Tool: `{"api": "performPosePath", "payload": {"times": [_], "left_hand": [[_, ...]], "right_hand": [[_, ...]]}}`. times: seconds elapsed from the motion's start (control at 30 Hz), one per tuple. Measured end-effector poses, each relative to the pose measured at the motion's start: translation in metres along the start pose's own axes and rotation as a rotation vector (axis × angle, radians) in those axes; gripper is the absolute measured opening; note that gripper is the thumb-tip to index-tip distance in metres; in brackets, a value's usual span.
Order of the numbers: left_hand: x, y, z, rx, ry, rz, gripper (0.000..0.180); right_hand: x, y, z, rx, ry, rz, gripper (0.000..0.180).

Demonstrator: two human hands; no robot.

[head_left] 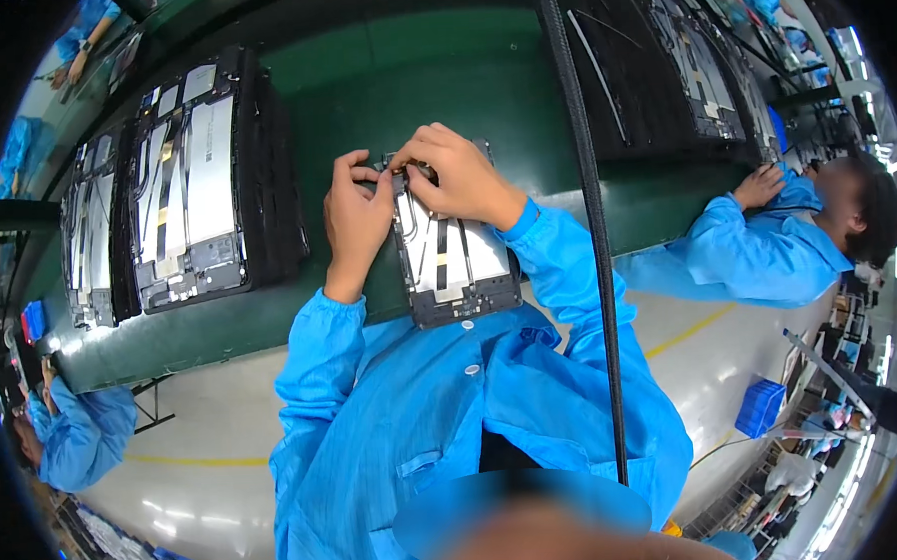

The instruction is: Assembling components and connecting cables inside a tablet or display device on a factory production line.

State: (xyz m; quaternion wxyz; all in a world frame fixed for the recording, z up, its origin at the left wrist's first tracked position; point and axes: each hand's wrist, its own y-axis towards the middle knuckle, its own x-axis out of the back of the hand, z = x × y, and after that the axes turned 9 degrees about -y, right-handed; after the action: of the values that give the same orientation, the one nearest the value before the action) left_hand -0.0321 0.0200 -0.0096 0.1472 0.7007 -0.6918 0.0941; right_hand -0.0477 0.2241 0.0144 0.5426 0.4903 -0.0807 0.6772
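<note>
Tablet back (455, 265), opened and showing its insides, lies on the green bench (379, 73) at six o'clock from both hands. Left hand (356, 219) curls shut, pinching its top edge; right hand (456, 178), at three o'clock from it, presses fingertips there too. Slipping fingers could tear the thin ribbon strips, I judge.

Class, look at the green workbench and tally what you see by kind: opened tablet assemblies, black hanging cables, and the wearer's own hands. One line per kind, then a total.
Opened flat tablet assemblies with silver and black insides: 4, namely one under the hands, two at left, one at upper right
Black hanging cable: 1
Wearer's hands: 2, left hand, right hand
Total: 7
</note>
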Motion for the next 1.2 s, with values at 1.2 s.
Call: {"api": "performPosePath", "payload": {"times": [1.2], "left_hand": [[0.077, -0.068, 0.014, -0.927, 0.273, 0.490, 0.044]], "right_hand": [[-0.008, -0.029, 0.008, -0.364, 0.542, 0.375, 0.012]]}}
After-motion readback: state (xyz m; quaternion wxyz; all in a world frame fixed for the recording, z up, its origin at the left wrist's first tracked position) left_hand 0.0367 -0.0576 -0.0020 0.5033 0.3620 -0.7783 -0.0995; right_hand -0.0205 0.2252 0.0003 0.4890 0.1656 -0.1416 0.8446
